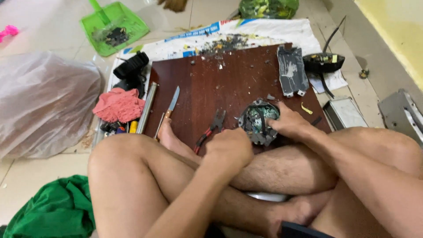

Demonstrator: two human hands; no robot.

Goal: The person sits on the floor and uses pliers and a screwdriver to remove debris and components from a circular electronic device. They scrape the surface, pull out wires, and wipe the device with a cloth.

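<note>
Gripping the round gutted gadget (259, 122) w/ right hand (288, 123) by its rim; left hand (229, 147) fisted, can't tell on what. Feels light, board inside prob fragile.

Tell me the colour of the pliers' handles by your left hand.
Red and black, on the pliers lying on the board just left of the left hand; head view.

A round circuit assembly (259, 121) lies on the board (229, 83) near its front edge, pliers (211, 128) just left. A knife (172, 100) lies by the left edge; what seems a flat panel (291, 70) sits at the back right corner.
</note>
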